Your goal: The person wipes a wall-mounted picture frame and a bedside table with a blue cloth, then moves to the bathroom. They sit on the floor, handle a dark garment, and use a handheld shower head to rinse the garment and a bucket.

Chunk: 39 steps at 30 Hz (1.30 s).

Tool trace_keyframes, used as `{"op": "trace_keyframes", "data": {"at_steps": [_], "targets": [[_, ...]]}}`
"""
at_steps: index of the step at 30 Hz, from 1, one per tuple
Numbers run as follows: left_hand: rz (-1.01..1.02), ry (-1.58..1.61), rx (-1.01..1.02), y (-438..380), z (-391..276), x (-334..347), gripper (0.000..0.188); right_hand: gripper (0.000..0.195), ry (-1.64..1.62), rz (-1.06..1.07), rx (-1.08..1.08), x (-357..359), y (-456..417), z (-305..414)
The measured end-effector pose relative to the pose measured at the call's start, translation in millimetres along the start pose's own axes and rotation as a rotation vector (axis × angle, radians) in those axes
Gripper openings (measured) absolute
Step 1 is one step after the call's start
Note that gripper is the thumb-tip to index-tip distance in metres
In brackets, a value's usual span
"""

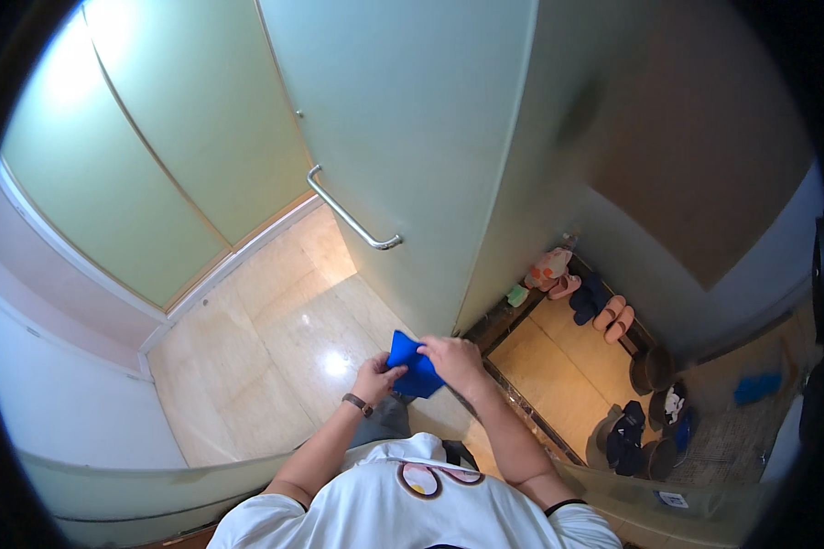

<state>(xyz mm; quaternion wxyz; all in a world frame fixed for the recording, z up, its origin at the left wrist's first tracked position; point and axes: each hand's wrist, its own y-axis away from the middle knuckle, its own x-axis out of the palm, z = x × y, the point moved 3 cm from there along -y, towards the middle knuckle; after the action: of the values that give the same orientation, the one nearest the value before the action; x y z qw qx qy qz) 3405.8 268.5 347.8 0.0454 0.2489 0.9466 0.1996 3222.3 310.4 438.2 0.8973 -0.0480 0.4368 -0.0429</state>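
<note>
A folded blue cloth or sheet is held in front of my body; its exact material cannot be told. My left hand grips its left side with the thumb on top. On its upper right side, my right hand pinches the edge between thumb and fingers. One pointed corner of the blue piece sticks up between both hands. A brown-strapped wristwatch is on my left wrist.
A frosted glass door with a metal bar handle stands ahead. Right of it, pink slippers, dark slippers and round bins are on the tiled floor. Dark clothing hangs over a container.
</note>
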Motion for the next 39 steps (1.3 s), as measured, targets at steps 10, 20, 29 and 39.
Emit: {"op": "trace_keyframes", "data": {"at_steps": [10,20,29,39], "targets": [[-0.216,0.108,0.361,-214.5,-113.0,-113.2,0.017,0.02,-0.101,-0.476,-0.049,8.7,-239.6,28.6],[-0.39,-0.951,0.692,-313.7,-117.9,-132.4,0.026,0.034,0.579,-0.309,-0.094,128.3,-313.7,-25.2],[-0.321,-1.1,0.82,-324.3,-121.0,-159.6,0.023,0.043,0.545,-0.185,0.096,143.4,-307.2,-28.7],[-0.102,-1.044,1.118,-299.0,-111.0,-138.5,0.033,0.038,0.585,-0.536,0.07,133.6,-279.4,-26.9]]}}
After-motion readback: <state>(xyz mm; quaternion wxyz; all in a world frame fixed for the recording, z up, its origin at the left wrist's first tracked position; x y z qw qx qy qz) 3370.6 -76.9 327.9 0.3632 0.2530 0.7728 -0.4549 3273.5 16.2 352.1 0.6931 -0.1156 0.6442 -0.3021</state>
